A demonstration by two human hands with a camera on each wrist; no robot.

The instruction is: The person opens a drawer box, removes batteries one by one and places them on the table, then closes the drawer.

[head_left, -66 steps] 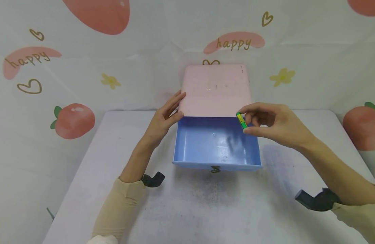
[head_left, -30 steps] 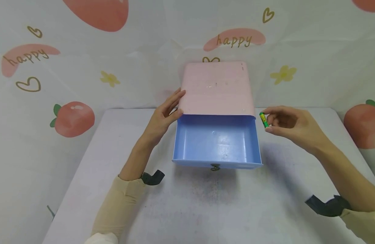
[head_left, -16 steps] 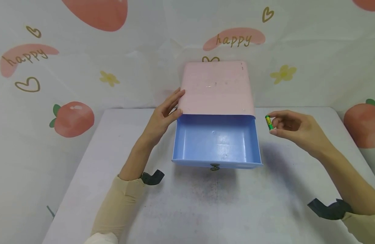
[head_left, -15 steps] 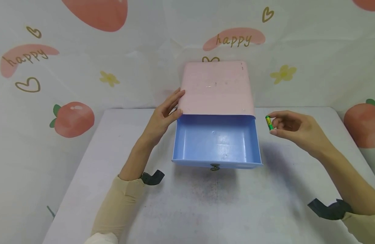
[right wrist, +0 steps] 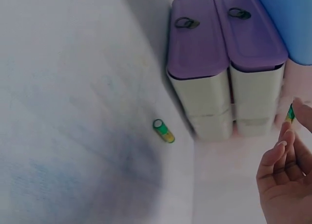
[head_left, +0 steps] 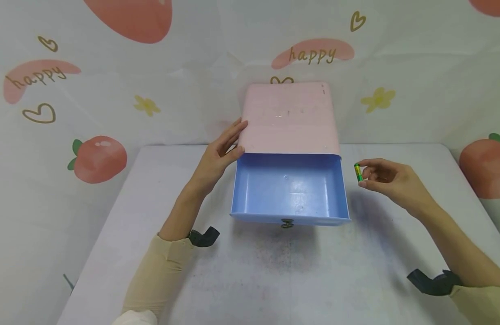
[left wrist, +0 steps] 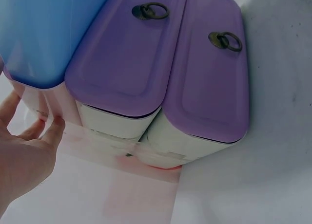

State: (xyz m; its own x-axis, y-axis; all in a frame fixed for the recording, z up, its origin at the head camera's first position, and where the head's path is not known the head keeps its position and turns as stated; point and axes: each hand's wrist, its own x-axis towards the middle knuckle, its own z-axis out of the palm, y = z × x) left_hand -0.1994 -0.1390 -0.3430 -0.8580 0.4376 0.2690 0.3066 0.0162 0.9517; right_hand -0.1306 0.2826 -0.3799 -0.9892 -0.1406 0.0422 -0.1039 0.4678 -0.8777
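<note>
A small drawer cabinet with a pink top stands on the table, its blue top drawer pulled out, with nothing seen inside. My left hand touches the cabinet's left side with fingers extended. To the right of the cabinet, my right hand pinches a green-and-yellow battery between thumb and fingertip, held above the table. A second battery of the same colours lies on the table in the right wrist view. The head view does not show this one.
Below the blue drawer, two purple drawer fronts with ring pulls are closed in the wrist views. A white table bears the cabinet. Behind it hangs a pale printed cloth.
My right hand has carried the battery from over the drawer's right side out to the right of the cabinet, then slightly lower. My left hand stays on the cabinet's side.
</note>
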